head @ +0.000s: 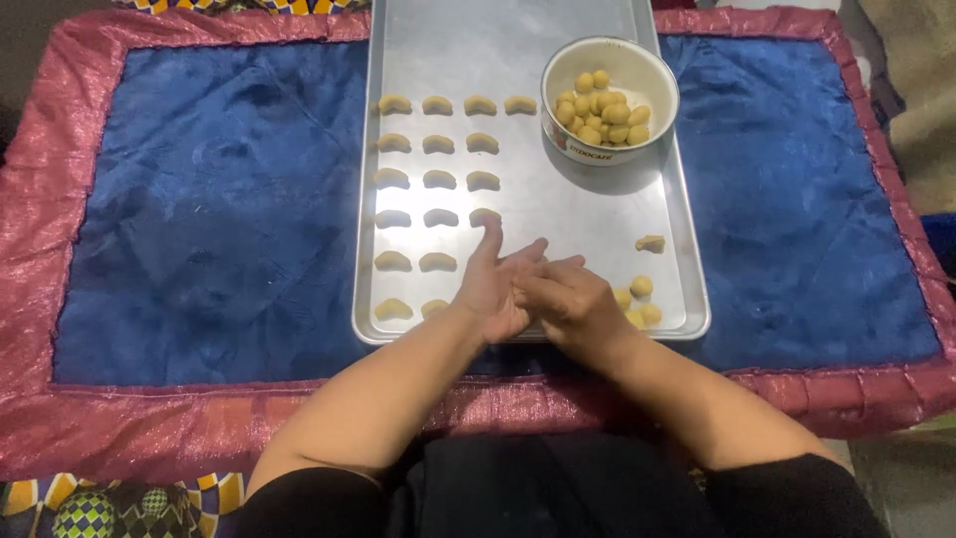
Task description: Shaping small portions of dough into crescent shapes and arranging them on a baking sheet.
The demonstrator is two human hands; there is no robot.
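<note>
My left hand lies palm up over the near edge of a metal baking tray, fingers stretched forward. My right hand is pressed flat across its palm. Whatever sits between the two palms is hidden. Pale dough crescents lie in three neat columns on the tray's left half, and the nearest one is just beyond my left fingertips. A white bowl of small dough balls stands at the tray's far right.
Three loose dough balls and one shaped piece lie on the tray to the right of my hands. The tray rests on a blue cloth with a shiny pink border.
</note>
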